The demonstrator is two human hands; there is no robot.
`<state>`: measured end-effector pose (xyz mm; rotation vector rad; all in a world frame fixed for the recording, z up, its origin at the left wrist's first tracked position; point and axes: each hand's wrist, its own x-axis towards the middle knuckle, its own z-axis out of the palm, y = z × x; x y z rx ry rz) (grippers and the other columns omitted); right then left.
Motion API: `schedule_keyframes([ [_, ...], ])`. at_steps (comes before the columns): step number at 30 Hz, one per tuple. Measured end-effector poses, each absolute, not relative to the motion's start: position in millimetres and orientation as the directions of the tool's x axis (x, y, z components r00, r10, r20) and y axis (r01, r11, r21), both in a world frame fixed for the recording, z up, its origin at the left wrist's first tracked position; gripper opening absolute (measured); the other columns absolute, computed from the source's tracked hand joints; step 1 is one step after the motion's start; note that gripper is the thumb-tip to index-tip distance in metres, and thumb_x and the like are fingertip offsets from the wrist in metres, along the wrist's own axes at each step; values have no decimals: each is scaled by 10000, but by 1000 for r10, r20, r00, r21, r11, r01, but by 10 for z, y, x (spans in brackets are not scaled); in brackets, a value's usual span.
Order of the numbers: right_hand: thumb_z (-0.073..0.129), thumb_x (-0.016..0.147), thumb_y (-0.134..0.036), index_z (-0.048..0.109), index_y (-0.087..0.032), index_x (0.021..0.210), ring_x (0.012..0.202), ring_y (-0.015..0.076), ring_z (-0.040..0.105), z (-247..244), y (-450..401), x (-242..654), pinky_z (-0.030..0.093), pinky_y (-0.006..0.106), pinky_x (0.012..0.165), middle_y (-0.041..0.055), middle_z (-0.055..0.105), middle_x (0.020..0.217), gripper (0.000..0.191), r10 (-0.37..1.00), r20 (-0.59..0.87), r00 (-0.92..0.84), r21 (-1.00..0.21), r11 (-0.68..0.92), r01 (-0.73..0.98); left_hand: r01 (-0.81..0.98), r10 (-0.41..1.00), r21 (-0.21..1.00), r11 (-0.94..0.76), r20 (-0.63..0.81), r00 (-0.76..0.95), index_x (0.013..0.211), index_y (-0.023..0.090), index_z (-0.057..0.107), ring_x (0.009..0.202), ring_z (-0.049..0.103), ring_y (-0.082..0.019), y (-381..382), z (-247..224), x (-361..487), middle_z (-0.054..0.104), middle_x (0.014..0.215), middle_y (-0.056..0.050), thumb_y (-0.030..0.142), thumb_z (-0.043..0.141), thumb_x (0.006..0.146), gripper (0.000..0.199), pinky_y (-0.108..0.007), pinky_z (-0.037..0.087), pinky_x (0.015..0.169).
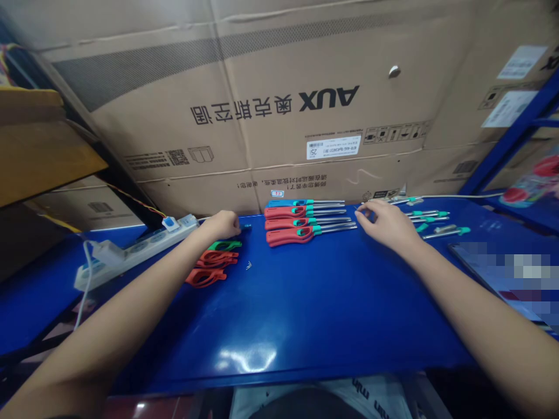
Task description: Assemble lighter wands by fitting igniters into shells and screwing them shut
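Note:
My left hand (221, 226) is closed at the left of the table, above a green handle shell (225, 245) and red-orange handle shells (212, 276). A small blue end (246, 227) sticks out past its fingers; the rest of that piece is hidden. On the right, my right hand (384, 222) has its thumb and fingers curled together; what they pinch, if anything, is too small to name. Between the hands lie three red gas lighters (288, 235) and a blue gas lighter (279, 203), metal tubes pointing right. Beside my right hand are metal lighter tubes with green parts (430, 220).
Several tiny pins (248, 266) lie on the blue table (279, 314). A white power strip (144, 247) with plugs stands at the left. Behind rises a large cardboard sheet (262, 70). A flat device (493, 273), partly blurred, lies at the right.

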<state>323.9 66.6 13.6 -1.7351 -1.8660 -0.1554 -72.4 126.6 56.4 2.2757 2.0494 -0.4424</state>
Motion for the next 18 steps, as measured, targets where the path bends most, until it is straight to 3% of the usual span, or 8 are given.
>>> schedule_keyframes([
  [3,534,891,-349,689,-218,876,825,225,653,145,644,3205,400,311,628,49,709,909,204,866,501,2,-300,171,938,976,995,-210,-59,-89,41,1247,156,623,1102,657,-259,1198,631,-691,649,1245,-118,352,612,994,320,-452,567,922],
  [5,533,892,-340,691,-219,882,808,221,651,166,615,3177,393,307,621,49,715,900,199,858,514,-4,-299,183,937,971,999,-236,-37,29,45,1161,111,659,1123,667,-345,1106,707,-637,685,1168,-205,281,505,1016,272,-454,545,914],
  [9,521,907,-340,703,-214,918,813,225,658,218,548,3116,399,307,631,61,727,911,221,850,527,-32,-288,214,934,960,972,-256,-116,171,163,1142,103,644,1133,662,-390,800,844,-399,696,1165,-222,255,438,996,295,-449,527,889],
  [15,505,920,-331,711,-204,949,806,228,664,231,532,3107,422,311,665,72,734,906,244,847,524,-85,-268,258,928,871,879,-221,-439,93,467,999,185,676,977,712,-300,169,757,129,742,1033,-126,289,500,980,206,-372,524,819],
  [18,491,946,-350,712,-196,951,843,221,668,218,538,3145,445,310,718,71,735,922,269,830,476,-291,-213,430,877,767,774,-136,-627,3,633,958,173,676,907,722,-310,-63,645,318,744,963,-135,212,528,956,153,-397,528,772],
])
